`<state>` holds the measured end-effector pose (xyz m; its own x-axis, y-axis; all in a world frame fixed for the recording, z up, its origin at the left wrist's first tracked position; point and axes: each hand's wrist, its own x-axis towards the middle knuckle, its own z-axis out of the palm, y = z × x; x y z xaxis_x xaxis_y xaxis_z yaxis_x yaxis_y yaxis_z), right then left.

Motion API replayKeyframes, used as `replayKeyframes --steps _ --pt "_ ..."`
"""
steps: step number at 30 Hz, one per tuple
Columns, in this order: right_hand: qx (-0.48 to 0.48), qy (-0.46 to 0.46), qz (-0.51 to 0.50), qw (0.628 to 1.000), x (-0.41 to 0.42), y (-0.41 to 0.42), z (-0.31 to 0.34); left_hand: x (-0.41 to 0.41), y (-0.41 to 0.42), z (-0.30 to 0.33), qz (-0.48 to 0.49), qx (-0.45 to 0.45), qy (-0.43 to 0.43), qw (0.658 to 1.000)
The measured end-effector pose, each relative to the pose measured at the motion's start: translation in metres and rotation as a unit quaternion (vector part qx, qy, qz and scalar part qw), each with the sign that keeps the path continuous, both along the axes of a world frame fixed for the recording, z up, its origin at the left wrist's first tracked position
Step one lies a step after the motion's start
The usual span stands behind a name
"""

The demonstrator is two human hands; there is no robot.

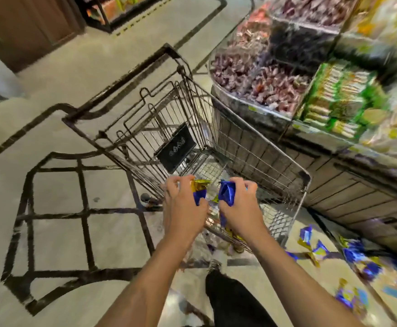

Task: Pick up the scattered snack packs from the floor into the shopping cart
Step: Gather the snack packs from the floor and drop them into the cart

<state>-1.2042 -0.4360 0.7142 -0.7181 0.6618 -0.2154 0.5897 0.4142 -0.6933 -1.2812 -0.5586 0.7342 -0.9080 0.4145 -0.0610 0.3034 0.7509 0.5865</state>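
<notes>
Two hands over the cart [259,147], frame centre. Left hand [183,206] grips one blue-gold pack [198,191], fingers curled round it. Right hand [240,206] clutches one blue pack [226,193], same curl. Both packs sit above the basket's near end. More packs [358,263] scattered on the floor [58,194], lower right: roughly eight, blur blocks an exact count. One candy display [275,74], upper right.

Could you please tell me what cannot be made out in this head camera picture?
- Blue-and-gold foil snack packs on the floor: motion blur, cut by right edge; count unclear.
- Wire shopping cart contents: hidden behind left hand and right hand.
- Packs gripped: print unreadable.
- Black cart placard: text too small.
</notes>
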Motion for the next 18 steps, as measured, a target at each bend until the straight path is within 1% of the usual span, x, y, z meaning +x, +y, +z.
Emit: replayKeyframes --steps 2,7,10,13,18 --pt "-0.003 -0.01 -0.003 1.0 -0.024 0.02 -0.005 -0.026 0.022 -0.005 -0.017 -0.011 0.001 1.0" --pt "-0.014 -0.013 -0.016 1.0 -0.077 0.056 -0.009 -0.088 0.061 -0.012 -0.024 -0.028 -0.005 0.999" --pt "-0.023 -0.012 -0.032 0.999 -0.103 0.068 -0.015 -0.121 0.076 -0.02 -0.038 -0.024 -0.016 0.999" --pt "-0.026 -0.03 -0.048 0.998 -0.128 0.071 -0.027 -0.153 0.09 -0.033 -0.047 -0.033 -0.032 0.998" --pt "-0.046 -0.075 -0.121 0.989 -0.167 0.07 -0.052 -0.206 0.105 -0.064 -0.114 -0.047 -0.053 0.991"
